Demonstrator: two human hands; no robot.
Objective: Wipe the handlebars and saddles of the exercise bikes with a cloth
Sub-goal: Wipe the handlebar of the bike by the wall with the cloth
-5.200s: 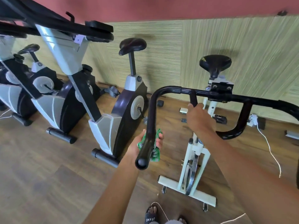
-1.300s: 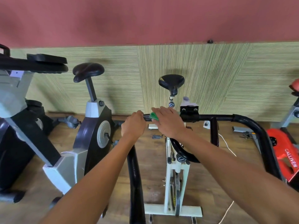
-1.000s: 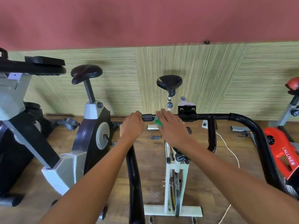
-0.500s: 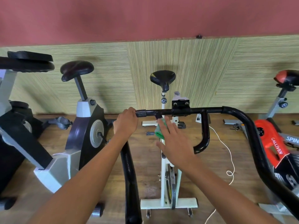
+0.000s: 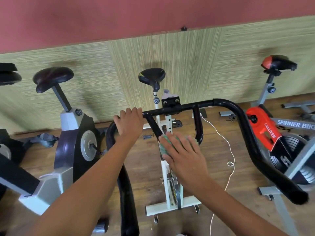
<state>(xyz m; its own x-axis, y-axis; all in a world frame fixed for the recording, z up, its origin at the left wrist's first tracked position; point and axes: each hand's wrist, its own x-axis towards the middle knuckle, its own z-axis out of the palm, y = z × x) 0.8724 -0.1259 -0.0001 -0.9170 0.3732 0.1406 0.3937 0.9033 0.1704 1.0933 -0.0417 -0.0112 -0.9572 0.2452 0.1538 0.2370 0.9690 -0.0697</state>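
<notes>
The white exercise bike in front of me has a black handlebar (image 5: 226, 106) and a black saddle (image 5: 151, 76) behind it. My left hand (image 5: 130, 122) grips the handlebar's left bend. My right hand (image 5: 182, 150) lies with straight fingers on a green cloth (image 5: 164, 143), pressing it onto the inner loop of the handlebar. The hand covers most of the cloth and the loop's lower part.
A dark-and-grey bike with a black saddle (image 5: 52, 79) stands to the left. To the right is a red bike (image 5: 262, 130) with a red-and-black saddle (image 5: 277, 63). A white cord (image 5: 228, 150) lies on the wooden floor. A green panelled wall is behind.
My right hand has slid the cloth from the crossbar down along the inner loop. My left hand has kept its grip on the left bend. The view has swung right.
</notes>
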